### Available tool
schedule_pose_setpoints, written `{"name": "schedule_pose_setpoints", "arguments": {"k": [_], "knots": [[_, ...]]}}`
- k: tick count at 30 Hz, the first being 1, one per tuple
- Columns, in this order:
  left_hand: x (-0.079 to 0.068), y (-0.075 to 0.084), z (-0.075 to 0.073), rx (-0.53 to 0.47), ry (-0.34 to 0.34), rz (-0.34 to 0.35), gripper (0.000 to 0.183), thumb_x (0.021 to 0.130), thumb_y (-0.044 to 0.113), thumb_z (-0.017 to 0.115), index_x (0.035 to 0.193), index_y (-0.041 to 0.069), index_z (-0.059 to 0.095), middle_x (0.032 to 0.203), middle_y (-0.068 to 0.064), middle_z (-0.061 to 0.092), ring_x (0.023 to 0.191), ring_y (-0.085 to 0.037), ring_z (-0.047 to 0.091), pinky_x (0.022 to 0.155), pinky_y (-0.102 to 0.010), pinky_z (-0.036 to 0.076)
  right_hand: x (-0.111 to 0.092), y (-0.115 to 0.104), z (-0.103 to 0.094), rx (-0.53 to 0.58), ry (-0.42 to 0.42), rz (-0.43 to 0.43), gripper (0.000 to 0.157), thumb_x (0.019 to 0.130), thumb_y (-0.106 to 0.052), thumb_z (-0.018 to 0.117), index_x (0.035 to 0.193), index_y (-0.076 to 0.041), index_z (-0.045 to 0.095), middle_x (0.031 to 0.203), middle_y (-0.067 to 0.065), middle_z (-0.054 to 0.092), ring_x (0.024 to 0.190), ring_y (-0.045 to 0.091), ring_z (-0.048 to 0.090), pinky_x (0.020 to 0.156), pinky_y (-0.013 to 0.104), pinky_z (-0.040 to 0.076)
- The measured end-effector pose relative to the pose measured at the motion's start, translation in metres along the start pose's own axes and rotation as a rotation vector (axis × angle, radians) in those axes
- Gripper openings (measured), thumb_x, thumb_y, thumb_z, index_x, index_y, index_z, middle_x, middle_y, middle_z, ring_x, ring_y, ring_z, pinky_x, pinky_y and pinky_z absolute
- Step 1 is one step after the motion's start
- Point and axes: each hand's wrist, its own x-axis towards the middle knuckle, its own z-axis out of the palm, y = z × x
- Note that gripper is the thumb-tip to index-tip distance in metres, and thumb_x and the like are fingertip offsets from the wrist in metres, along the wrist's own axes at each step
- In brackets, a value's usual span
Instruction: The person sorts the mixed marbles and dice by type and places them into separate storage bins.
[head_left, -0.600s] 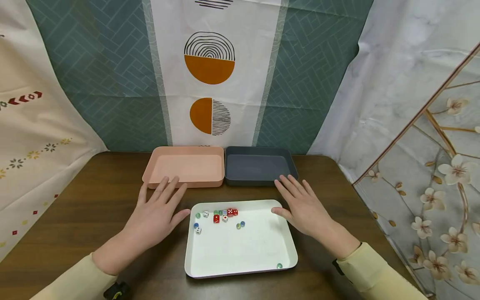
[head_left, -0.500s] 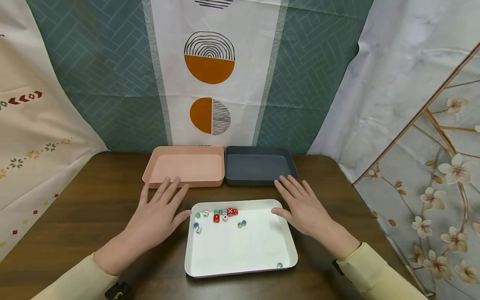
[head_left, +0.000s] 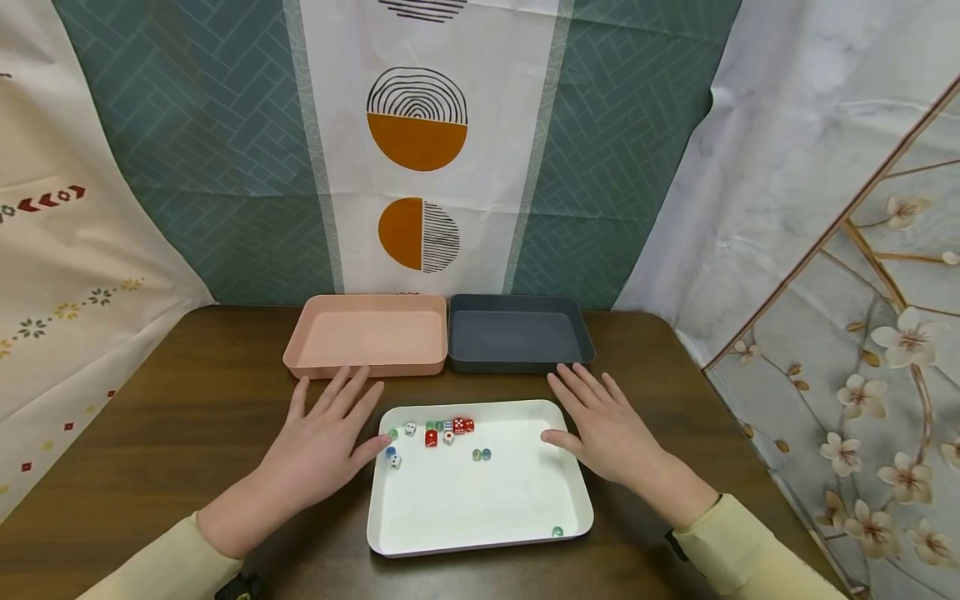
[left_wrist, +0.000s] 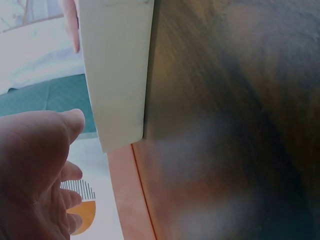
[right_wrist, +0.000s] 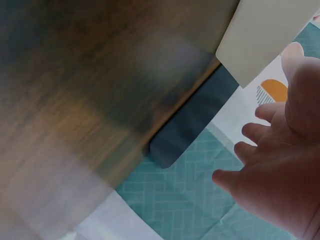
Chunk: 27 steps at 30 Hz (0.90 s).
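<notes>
A white tray [head_left: 480, 508] lies on the table, with dice and glass marbles mostly along its far side. Among them are a red die [head_left: 431, 438], a white die [head_left: 395, 461] and a pair of marbles [head_left: 477, 455]; one green marble [head_left: 557, 531] sits alone in the near right corner. My left hand [head_left: 318, 446] hovers at the tray's left side with fingers spread, its thumb tip overlapping the rim. My right hand [head_left: 611, 429] is held over the right rim, fingers straight. Neither hand holds anything; both wrist views show gaps between palm and table.
Behind the white tray stand a pink tray [head_left: 367, 369] on the left and a dark blue-grey tray [head_left: 517, 365] on the right, side by side. The brown wooden table [head_left: 187, 400] reaches back to a patterned curtain [head_left: 630, 167].
My left hand has drifted slightly right and toward me, so its thumb now overlaps the white tray's rim. The right hand has drawn back a little. The paired marbles have shifted slightly.
</notes>
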Motion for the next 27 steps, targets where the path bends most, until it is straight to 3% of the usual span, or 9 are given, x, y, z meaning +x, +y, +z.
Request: {"name": "schedule_pose_setpoints", "arguments": {"k": [5, 11, 16, 27], "knots": [[-0.0007, 0.0023, 0.0005, 0.006, 0.009, 0.018, 0.072, 0.103, 0.052, 0.075, 0.161, 0.012, 0.058, 0.175, -0.022, 0.037, 0.165, -0.046, 0.026, 0.122, -0.083, 0.012, -0.0043, 0.0005, 0.0056, 0.039, 0.004, -0.015, 0.089, 0.106, -0.065, 0.061, 0.17, -0.006, 0.042, 0.177, 0.018, 0.036, 0.165, 0.041, 0.027, 0.128, 0.07, 0.024], [-0.0008, 0.0038, 0.0015, -0.001, -0.002, 0.028, 0.062, 0.104, 0.048, 0.076, 0.158, 0.021, 0.063, 0.175, -0.021, 0.037, 0.164, -0.047, 0.026, 0.121, -0.084, 0.013, -0.0056, -0.0004, 0.0079, 0.05, -0.066, -0.022, 0.083, 0.107, -0.063, 0.062, 0.171, -0.012, 0.044, 0.178, 0.013, 0.034, 0.166, 0.039, 0.024, 0.13, 0.069, 0.021], [0.0001, 0.0068, 0.0015, 0.005, -0.003, 0.028, 0.056, 0.102, 0.042, 0.078, 0.153, 0.02, 0.069, 0.174, -0.021, 0.04, 0.164, -0.046, 0.028, 0.121, -0.083, 0.013, -0.0056, -0.0012, 0.0084, 0.05, -0.124, -0.037, 0.079, 0.11, -0.059, 0.06, 0.171, -0.013, 0.043, 0.178, 0.009, 0.036, 0.167, 0.036, 0.023, 0.131, 0.067, 0.019], [0.0055, 0.0057, 0.0026, 0.065, 0.026, 0.045, 0.052, 0.099, 0.035, 0.078, 0.147, 0.017, 0.073, 0.172, -0.022, 0.042, 0.164, -0.046, 0.028, 0.122, -0.082, 0.014, 0.0003, -0.0026, 0.005, 0.059, -0.145, -0.065, 0.077, 0.112, -0.058, 0.056, 0.171, -0.01, 0.042, 0.175, 0.009, 0.042, 0.166, 0.037, 0.028, 0.13, 0.069, 0.022]]}}
